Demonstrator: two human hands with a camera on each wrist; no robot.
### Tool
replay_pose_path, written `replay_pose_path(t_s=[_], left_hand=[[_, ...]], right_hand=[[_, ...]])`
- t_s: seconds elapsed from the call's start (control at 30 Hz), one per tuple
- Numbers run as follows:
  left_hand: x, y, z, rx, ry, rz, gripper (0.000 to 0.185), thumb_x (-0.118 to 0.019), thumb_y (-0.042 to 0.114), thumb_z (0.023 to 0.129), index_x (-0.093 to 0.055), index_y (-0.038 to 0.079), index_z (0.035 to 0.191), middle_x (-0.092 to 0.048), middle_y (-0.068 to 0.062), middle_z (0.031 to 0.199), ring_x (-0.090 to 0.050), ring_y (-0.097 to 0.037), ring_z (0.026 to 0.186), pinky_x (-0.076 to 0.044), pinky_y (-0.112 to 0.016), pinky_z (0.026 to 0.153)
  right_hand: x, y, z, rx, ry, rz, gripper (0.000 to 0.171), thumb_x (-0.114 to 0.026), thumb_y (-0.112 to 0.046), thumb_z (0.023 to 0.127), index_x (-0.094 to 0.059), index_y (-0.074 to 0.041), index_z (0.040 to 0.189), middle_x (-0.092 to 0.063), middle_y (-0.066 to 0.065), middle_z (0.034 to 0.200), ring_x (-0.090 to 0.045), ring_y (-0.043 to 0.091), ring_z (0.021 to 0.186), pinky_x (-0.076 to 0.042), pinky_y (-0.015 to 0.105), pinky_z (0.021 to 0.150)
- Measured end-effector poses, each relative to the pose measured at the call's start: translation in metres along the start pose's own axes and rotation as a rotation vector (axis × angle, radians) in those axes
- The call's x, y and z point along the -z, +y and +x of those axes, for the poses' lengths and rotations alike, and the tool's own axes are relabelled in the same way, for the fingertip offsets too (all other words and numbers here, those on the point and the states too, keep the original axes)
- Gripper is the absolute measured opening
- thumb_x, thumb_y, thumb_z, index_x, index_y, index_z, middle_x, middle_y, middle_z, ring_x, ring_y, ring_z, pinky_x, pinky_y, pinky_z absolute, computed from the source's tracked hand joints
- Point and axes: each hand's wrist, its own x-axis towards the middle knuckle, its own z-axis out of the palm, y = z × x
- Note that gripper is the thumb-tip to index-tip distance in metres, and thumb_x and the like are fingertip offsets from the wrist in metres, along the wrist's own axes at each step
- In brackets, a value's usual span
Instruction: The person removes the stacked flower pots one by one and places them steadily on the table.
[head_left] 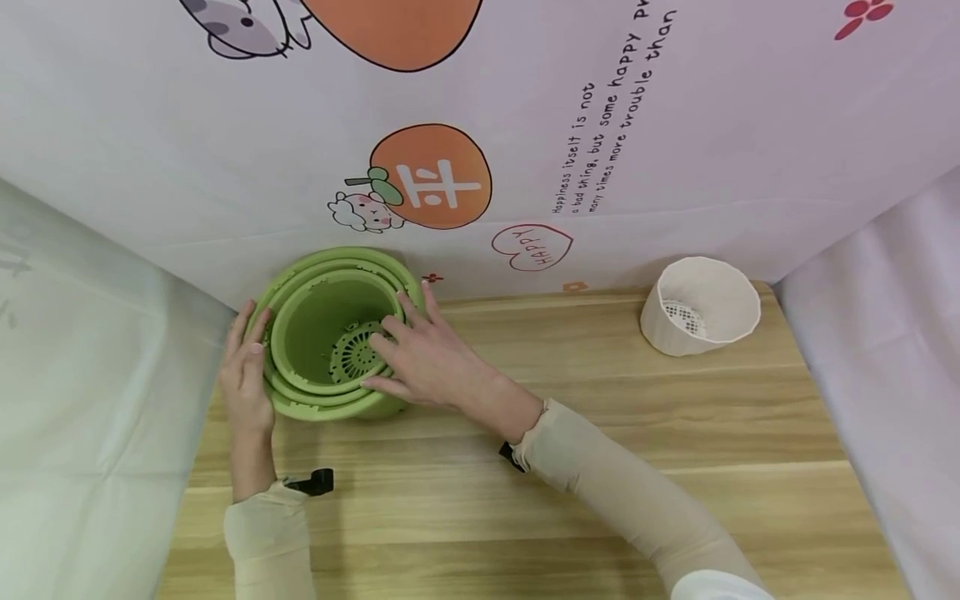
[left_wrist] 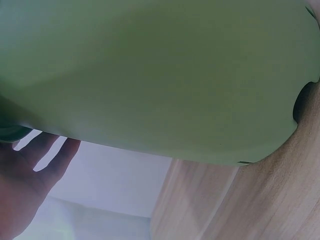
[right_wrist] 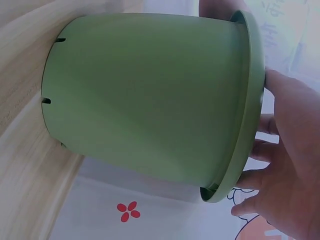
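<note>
so far nested green plastic pots (head_left: 330, 333) sit between both hands, still stacked; right hand (head_left: 420, 358) curls over rim, left hand (head_left: 243, 367) flat against outer wall; inner pot not yet lifted

Wooden tabletop (head_left: 600, 433), light grain running left to right. White pot (head_left: 701, 307) lies tipped on its side at the far right, mouth toward the camera, perforated base visible inside. Printed backdrop (head_left: 525, 125) behind shows orange fruit, a cartoon animal and English text. Pale cloth hangs at both sides.
</note>
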Motion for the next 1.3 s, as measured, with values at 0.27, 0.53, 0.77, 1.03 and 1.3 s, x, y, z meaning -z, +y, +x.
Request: replay_pose_path(t_s=[0.27,0.53,0.77,1.03,1.3], left_hand=[[0.001,0.0,0.0,0.008,0.0,-0.005,0.04,-0.038,0.014,0.107,-0.054,-0.015,0.129,-0.039,-0.031,0.149,-0.027,-0.045,0.144,-0.015,-0.038,0.122],[0.001,-0.001,0.0,0.011,-0.006,-0.01,0.041,-0.038,0.015,0.107,-0.053,-0.014,0.13,-0.038,-0.03,0.15,-0.026,-0.044,0.144,-0.014,-0.038,0.122],[0.001,0.0,-0.001,0.008,-0.002,-0.006,0.042,-0.038,0.018,0.107,-0.054,-0.014,0.13,-0.038,-0.03,0.15,-0.026,-0.044,0.144,-0.014,-0.039,0.122],[0.001,-0.004,-0.001,-0.003,-0.005,-0.009,0.042,-0.038,0.018,0.107,-0.054,-0.013,0.131,-0.039,-0.029,0.15,-0.028,-0.042,0.144,-0.014,-0.038,0.122],[0.0,-0.001,-0.001,0.011,-0.002,-0.021,0.042,-0.039,0.018,0.107,-0.054,-0.014,0.13,-0.038,-0.03,0.15,-0.028,-0.041,0.145,-0.015,-0.036,0.121]], right_hand=[[0.003,0.0,0.001,-0.041,-0.074,0.056,0.059,-0.033,-0.064,0.1,-0.07,-0.023,0.121,-0.057,0.004,0.135,-0.024,0.043,0.146,-0.001,0.07,0.113],[0.014,0.002,0.006,-0.127,-0.184,0.228,0.049,-0.047,-0.061,0.097,-0.07,-0.027,0.125,-0.054,-0.003,0.143,-0.016,0.036,0.15,-0.001,0.07,0.112],[0.024,0.001,0.011,-0.169,-0.208,0.348,0.041,-0.065,-0.054,0.088,-0.075,-0.026,0.116,-0.061,-0.003,0.136,-0.019,0.035,0.149,-0.008,0.068,0.114],[0.023,0.001,0.014,-0.173,-0.194,0.384,0.041,-0.07,-0.053,0.082,-0.078,-0.021,0.106,-0.065,-0.001,0.127,-0.022,0.038,0.148,-0.012,0.064,0.116],[0.027,0.001,0.021,-0.192,-0.246,0.377,0.042,-0.073,-0.052,0.081,-0.078,-0.021,0.108,-0.069,-0.003,0.12,-0.023,0.035,0.148,-0.014,0.061,0.117]])
